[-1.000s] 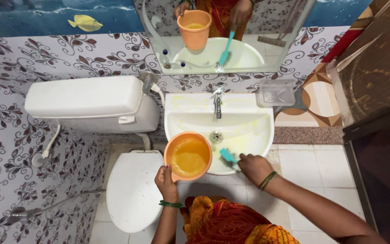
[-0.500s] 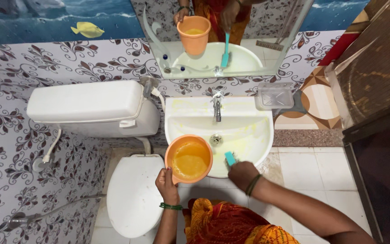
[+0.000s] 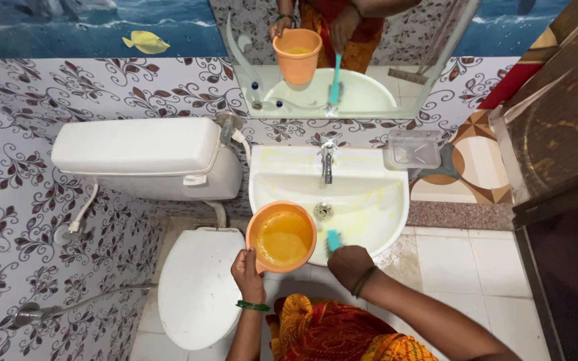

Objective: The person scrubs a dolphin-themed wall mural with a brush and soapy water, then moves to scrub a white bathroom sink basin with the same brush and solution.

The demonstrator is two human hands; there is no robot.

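- Left hand (image 3: 247, 269) grips the orange mug (image 3: 281, 236) by its near rim, fingers wrapped tight on the handle side, a green bangle on that wrist.
- The mug sits in the air over the near-left edge of the sink (image 3: 362, 175), mouth up, and it is filled with a cloudy yellow-orange liquid.
- Right hand (image 3: 349, 265) is closed in a fist round the teal brush (image 3: 333, 240), fingers curled fully about the handle; only a short teal stub pokes out on the far side of the knuckles.
- That brush points into the basin at its near rim, just right of the mug; mug and brush are close, and I cannot tell if they touch.
- Yellowish smears streak the basin's inner wall, mostly on the right.
- The drain (image 3: 323, 210) lies in the middle of the bowl, just beyond the mug's rim.
- The tap (image 3: 328, 162) stands upright at the far side of the sink.
- A clear soap dish (image 3: 413, 150) is on the wall to the right of the tap.
- Left of the sink: a white cistern (image 3: 142, 154), and nearer, the toilet lid (image 3: 199, 287), shut.
- On the far wall the mirror (image 3: 396, 60) reflects mug, brush and both hands.
- Floral tiles run along the left; a brown door (image 3: 556, 120) stands at the right.
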